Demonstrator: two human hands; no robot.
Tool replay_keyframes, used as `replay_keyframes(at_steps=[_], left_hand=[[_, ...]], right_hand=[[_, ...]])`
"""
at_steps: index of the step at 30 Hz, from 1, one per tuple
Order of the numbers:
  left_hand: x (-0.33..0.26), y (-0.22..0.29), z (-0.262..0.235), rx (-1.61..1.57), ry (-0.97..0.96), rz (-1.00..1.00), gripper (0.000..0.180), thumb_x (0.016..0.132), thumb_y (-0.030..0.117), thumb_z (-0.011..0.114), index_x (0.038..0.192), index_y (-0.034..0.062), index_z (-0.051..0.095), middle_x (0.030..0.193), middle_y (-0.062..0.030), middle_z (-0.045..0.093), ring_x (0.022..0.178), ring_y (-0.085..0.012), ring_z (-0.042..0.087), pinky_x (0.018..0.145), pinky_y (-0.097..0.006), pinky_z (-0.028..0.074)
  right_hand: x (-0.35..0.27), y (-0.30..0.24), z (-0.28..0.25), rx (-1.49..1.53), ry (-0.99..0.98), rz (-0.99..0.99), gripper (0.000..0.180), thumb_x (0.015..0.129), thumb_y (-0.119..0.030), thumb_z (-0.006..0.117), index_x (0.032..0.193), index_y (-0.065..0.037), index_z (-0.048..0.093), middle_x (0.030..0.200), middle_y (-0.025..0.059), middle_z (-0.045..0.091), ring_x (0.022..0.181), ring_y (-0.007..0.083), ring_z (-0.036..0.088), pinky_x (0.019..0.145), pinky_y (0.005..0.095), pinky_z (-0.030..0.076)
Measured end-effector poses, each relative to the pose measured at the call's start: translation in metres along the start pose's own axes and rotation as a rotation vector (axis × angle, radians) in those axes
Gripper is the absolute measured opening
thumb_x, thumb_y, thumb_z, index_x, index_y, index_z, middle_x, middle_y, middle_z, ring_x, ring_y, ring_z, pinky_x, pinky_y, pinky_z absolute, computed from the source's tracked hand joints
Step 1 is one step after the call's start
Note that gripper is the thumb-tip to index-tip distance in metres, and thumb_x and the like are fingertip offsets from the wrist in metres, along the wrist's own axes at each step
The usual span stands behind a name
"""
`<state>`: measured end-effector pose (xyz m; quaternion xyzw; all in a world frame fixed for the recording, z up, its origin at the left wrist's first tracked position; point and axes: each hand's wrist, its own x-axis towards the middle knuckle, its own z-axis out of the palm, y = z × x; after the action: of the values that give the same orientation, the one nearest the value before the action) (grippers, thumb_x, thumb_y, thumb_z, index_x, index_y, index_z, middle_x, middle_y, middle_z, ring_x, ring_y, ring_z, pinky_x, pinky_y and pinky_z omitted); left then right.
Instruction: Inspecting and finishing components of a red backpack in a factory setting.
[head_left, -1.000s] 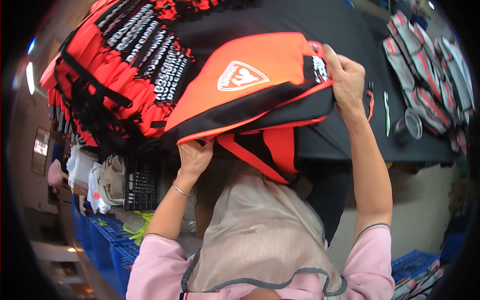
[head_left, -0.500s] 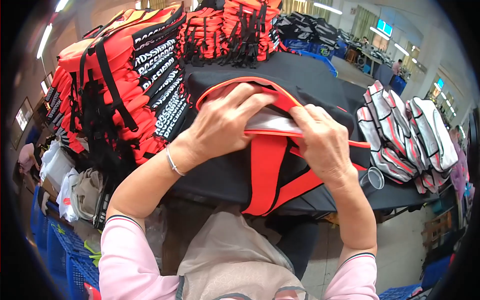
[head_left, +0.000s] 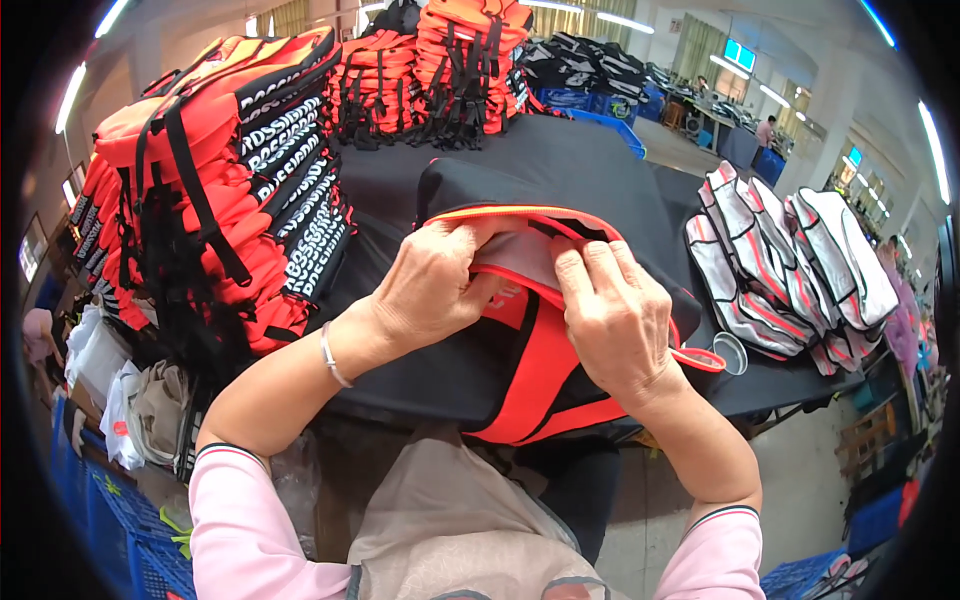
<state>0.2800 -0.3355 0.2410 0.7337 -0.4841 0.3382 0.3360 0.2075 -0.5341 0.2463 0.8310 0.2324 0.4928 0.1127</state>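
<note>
A black and red bag (head_left: 536,372) lies on the black-covered table in front of me, its orange-edged zip opening (head_left: 545,211) parted. Pale grey lining (head_left: 527,252) shows through the gap. On the opening's left end, my left hand (head_left: 428,285) is closed, the edge pinched between thumb and fingers. My right hand (head_left: 622,325) grips the right part of the opening from above, with its fingers curled over the lower edge; the fingertips are partly hidden there. Beside my right wrist an orange-edged strip (head_left: 700,360) of the bag sticks out.
A tall stack of orange-red and black bags (head_left: 215,190) stands at the left, with more orange bags (head_left: 460,70) behind. White and grey bags (head_left: 790,265) lie at the right, near a small round container (head_left: 731,352). Blue crates (head_left: 130,520) sit low at left. People work in the background.
My left hand has moved down from inside the opening to its left end and now pinches the edge. My right hand has shifted left and lower. The gap looks narrower.
</note>
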Motion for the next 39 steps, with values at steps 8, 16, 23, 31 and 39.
replay_keyframes(at_steps=[8, 16, 23, 31, 39], left_hand=[[-0.016, 0.015, -0.021, -0.480, -0.623, -0.488, 0.022, 0.088, 0.009, 0.070, 0.107, -0.0019, 0.069, 0.088, -0.0174, 0.069, 0.077, -0.0259, 0.066, 0.075, -0.032, 0.052], [-0.037, -0.002, -0.009, -0.708, -1.294, -0.884, 0.036, 0.098, 0.015, 0.065, 0.131, 0.0016, 0.060, 0.123, -0.0019, 0.065, 0.113, -0.0086, 0.054, 0.100, -0.028, 0.045], [-0.044, -0.015, 0.011, -0.749, -0.515, -0.225, 0.075, 0.071, 0.021, 0.088, 0.135, 0.0014, 0.055, 0.129, -0.0117, 0.065, 0.118, -0.0192, 0.059, 0.104, -0.034, 0.046], [-0.016, -0.004, 0.033, -0.584, -0.264, -0.424, 0.052, 0.070, 0.012, 0.084, 0.116, -0.0029, 0.067, 0.109, -0.0170, 0.072, 0.104, -0.0237, 0.070, 0.091, -0.032, 0.054], [-0.031, 0.011, 0.049, -0.899, -0.306, -0.462, 0.037, 0.078, 0.019, 0.083, 0.103, -0.0022, 0.067, 0.095, -0.0024, 0.072, 0.093, -0.0056, 0.060, 0.085, -0.029, 0.051]], right_hand=[[-0.014, 0.012, -0.006, 0.798, -0.855, 0.299, 0.021, 0.082, -0.010, 0.065, 0.099, 0.002, 0.069, 0.082, 0.0211, 0.068, 0.070, 0.0366, 0.066, 0.066, 0.0395, 0.053], [-0.064, -0.009, 0.025, 1.633, -0.572, 0.380, 0.059, 0.078, -0.018, 0.084, 0.131, -0.005, 0.062, 0.127, 0.0076, 0.065, 0.116, 0.0186, 0.060, 0.102, 0.0319, 0.046], [-0.033, 0.012, 0.012, 1.493, -0.814, 0.837, 0.043, 0.084, -0.004, 0.076, 0.125, -0.002, 0.064, 0.116, 0.0054, 0.070, 0.104, 0.0156, 0.063, 0.093, 0.0325, 0.051], [0.001, -0.008, -0.019, 0.441, -0.492, 0.392, 0.032, 0.094, -0.028, 0.064, 0.081, 0.001, 0.064, 0.070, 0.0178, 0.064, 0.066, 0.0380, 0.065, 0.061, 0.0443, 0.052], [-0.003, 0.033, 0.008, 0.959, -0.667, 0.432, 0.026, 0.094, -0.027, 0.066, 0.103, -0.005, 0.074, 0.080, 0.0210, 0.067, 0.077, 0.0365, 0.066, 0.069, 0.0422, 0.052]])
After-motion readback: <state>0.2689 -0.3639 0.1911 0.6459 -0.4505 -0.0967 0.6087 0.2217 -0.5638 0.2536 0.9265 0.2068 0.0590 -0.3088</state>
